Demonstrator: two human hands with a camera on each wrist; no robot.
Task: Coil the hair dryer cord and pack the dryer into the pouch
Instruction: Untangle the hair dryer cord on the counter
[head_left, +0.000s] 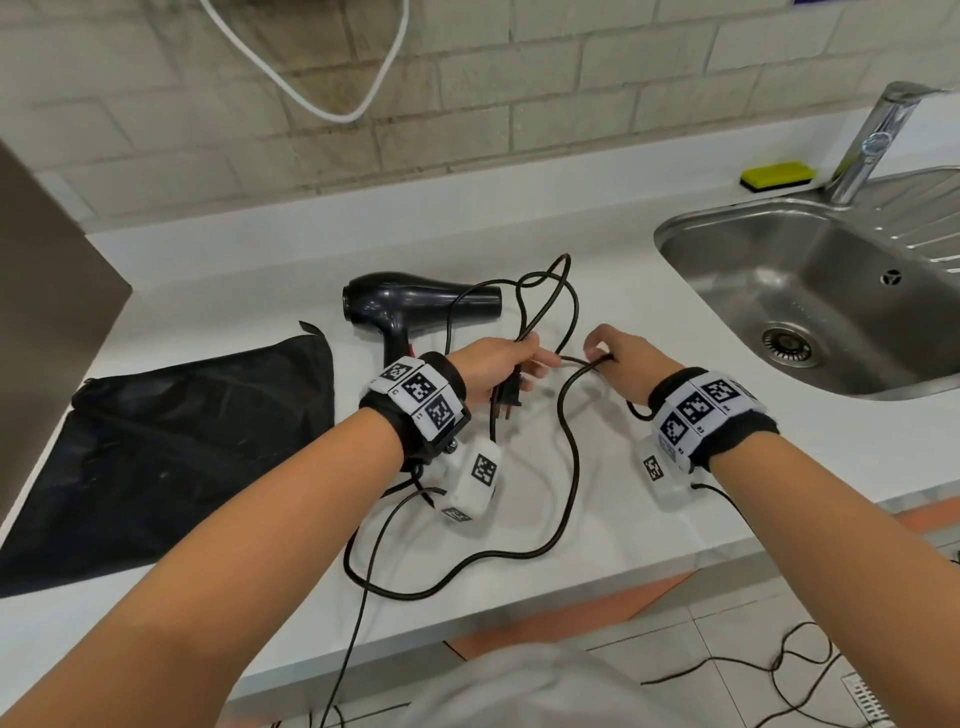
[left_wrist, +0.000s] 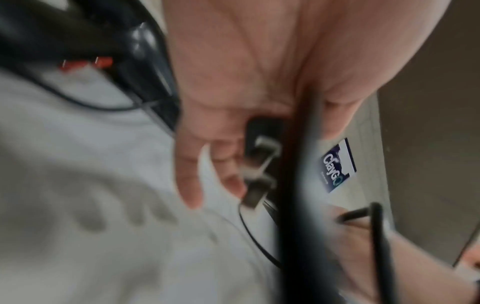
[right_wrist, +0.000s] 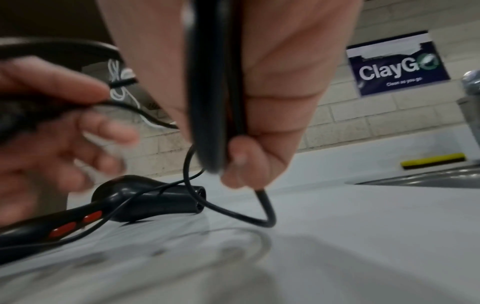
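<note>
A black hair dryer (head_left: 410, 306) lies on its side on the white counter (head_left: 597, 312), nozzle to the right, red switches (right_wrist: 75, 224) on its handle. Its black cord (head_left: 563, 499) sprawls in loose loops over the counter. My left hand (head_left: 501, 364) grips a bunch of cord, and the plug (head_left: 506, 400) hangs below the fist with its prongs (left_wrist: 262, 164) down. A short way to the right, my right hand (head_left: 615, 353) is closed round a stretch of cord (right_wrist: 218, 82). The black pouch (head_left: 171, 457) lies flat at the left.
A steel sink (head_left: 831, 291) with a tap (head_left: 878, 140) is at the right, a yellow sponge (head_left: 776, 175) behind it. A brown panel (head_left: 47, 291) stands at the left. A white cable (head_left: 311, 67) hangs on the brick wall. The counter's front edge (head_left: 571, 608) is near me.
</note>
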